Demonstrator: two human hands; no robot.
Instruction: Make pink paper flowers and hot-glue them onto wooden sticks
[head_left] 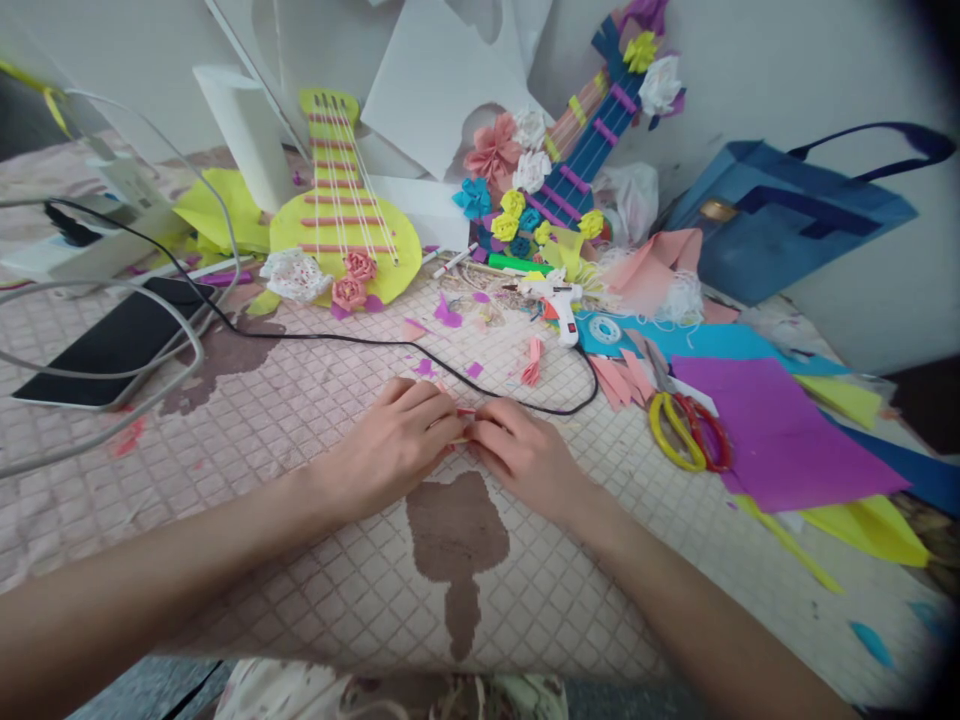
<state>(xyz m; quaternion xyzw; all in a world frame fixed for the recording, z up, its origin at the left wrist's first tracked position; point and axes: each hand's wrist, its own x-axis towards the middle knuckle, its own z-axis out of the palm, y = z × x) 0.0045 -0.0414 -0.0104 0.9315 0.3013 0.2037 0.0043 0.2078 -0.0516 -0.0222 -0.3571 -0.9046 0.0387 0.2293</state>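
My left hand (415, 425) and my right hand (523, 450) meet at the middle of the table, fingers closed around a small pink paper strip (466, 411). Only a sliver of the strip shows; the fingers hide the rest. Just beyond my right hand lies a bundle of pink paper strips (532, 362). Behind it rests a white glue gun (557, 303) with a black cord (337, 338) running left across the table. Further back stands a yellow paper guitar (352, 220) with strings and paper flowers. A blue paper guitar (581, 160) leans to its right.
Scissors (686, 430) with yellow and red handles lie right of my hands, beside a purple paper sheet (784, 425). A phone-like black slab (105, 345), cables and a power strip (67, 255) occupy the left. A blue bag (787, 215) stands at the back right.
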